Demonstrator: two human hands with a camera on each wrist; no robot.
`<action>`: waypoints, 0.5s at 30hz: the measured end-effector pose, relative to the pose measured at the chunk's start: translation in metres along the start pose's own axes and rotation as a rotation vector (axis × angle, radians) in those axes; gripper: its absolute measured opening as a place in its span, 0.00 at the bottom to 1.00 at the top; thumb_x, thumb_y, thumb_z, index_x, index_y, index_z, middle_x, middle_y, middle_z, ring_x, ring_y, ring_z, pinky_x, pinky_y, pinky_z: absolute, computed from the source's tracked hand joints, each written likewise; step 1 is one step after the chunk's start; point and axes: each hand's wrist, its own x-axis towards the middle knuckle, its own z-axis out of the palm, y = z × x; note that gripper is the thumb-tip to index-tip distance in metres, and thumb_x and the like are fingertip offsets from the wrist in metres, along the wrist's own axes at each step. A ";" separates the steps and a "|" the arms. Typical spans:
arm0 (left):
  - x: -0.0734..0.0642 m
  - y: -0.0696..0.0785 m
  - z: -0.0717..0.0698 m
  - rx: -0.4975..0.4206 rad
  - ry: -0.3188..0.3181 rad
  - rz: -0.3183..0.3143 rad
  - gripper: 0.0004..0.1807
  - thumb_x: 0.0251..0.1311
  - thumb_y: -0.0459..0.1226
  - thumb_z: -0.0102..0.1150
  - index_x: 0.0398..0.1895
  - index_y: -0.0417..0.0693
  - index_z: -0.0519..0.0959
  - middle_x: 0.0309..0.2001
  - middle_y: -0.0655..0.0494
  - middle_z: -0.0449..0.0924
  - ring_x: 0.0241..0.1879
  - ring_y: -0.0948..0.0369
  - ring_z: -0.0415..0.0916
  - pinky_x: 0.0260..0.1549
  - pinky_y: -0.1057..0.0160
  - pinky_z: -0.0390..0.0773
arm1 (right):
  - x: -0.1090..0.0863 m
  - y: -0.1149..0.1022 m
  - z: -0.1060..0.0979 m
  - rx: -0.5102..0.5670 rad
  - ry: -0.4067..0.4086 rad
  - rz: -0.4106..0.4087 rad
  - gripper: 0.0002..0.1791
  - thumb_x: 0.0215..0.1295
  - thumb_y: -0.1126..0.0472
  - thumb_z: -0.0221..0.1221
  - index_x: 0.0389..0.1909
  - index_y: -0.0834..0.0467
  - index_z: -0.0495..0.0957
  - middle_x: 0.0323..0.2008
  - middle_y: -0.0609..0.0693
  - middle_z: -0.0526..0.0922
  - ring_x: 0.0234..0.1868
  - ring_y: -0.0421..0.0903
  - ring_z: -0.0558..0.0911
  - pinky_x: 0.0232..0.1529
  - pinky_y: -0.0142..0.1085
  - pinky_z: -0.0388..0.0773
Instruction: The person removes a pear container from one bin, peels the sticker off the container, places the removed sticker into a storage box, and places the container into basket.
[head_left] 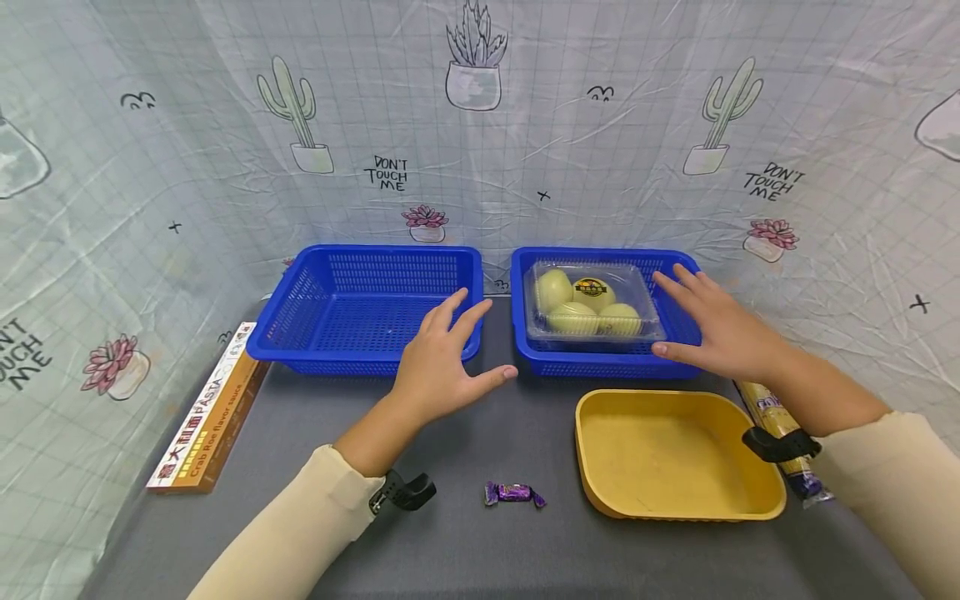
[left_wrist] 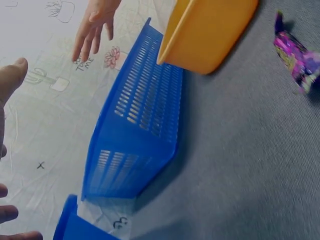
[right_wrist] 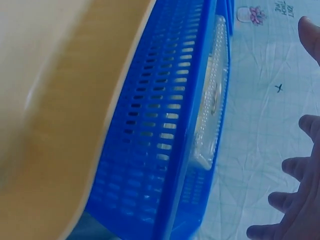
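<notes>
A clear plastic box of pale green round fruit (head_left: 573, 304) lies tilted in the right blue basket (head_left: 607, 367). Over that basket's right side is my right hand (head_left: 708, 321), fingers spread and holding nothing. My left hand (head_left: 442, 362), thumb and fingers apart, is in the air by the right front corner of the left blue basket (head_left: 360, 367), which has nothing in it. The left wrist view shows the right hand (left_wrist: 97, 25) beyond the baskets. In the right wrist view, the box's edge (right_wrist: 209, 110) shows above the basket rim.
In front of the right basket stands a yellow tray (head_left: 675, 454). A purple-wrapped candy (head_left: 514, 493) lies left of it. Partly hidden under my right forearm is a long yellow-and-purple packet (head_left: 772, 408). A pasta box (head_left: 206, 417) lies at left; a patterned cloth (head_left: 480, 150) hangs behind.
</notes>
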 end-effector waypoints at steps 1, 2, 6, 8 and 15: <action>0.001 0.001 0.001 -0.006 0.001 -0.005 0.53 0.57 0.76 0.61 0.84 0.66 0.64 0.84 0.51 0.54 0.79 0.41 0.57 0.53 0.29 0.79 | 0.001 0.000 -0.001 0.001 -0.002 0.005 0.57 0.67 0.40 0.69 0.88 0.51 0.47 0.86 0.65 0.42 0.83 0.72 0.41 0.71 0.80 0.45; 0.003 0.003 0.002 -0.014 0.002 -0.009 0.53 0.58 0.76 0.61 0.84 0.66 0.64 0.84 0.51 0.54 0.79 0.41 0.57 0.53 0.29 0.79 | 0.002 0.001 -0.002 0.002 -0.004 0.007 0.57 0.68 0.40 0.69 0.88 0.51 0.47 0.86 0.65 0.42 0.83 0.71 0.41 0.71 0.79 0.45; 0.007 0.010 0.007 -0.047 -0.001 -0.029 0.52 0.59 0.75 0.61 0.84 0.67 0.63 0.84 0.51 0.54 0.80 0.42 0.56 0.55 0.28 0.77 | 0.007 0.004 -0.005 0.032 -0.018 0.011 0.57 0.68 0.41 0.69 0.88 0.50 0.47 0.86 0.64 0.41 0.84 0.69 0.41 0.72 0.79 0.45; 0.008 0.013 0.010 -0.069 -0.003 -0.036 0.51 0.59 0.75 0.60 0.83 0.67 0.64 0.84 0.51 0.54 0.80 0.42 0.56 0.57 0.27 0.75 | 0.009 0.007 -0.006 0.047 -0.031 0.007 0.56 0.69 0.42 0.69 0.88 0.51 0.46 0.86 0.64 0.41 0.84 0.70 0.40 0.72 0.78 0.43; 0.013 0.025 0.022 -0.162 -0.008 -0.048 0.46 0.65 0.70 0.59 0.83 0.65 0.65 0.84 0.51 0.55 0.79 0.42 0.58 0.61 0.28 0.72 | 0.019 0.017 -0.007 0.106 -0.061 -0.005 0.55 0.72 0.46 0.67 0.88 0.51 0.43 0.86 0.65 0.39 0.83 0.71 0.41 0.73 0.77 0.42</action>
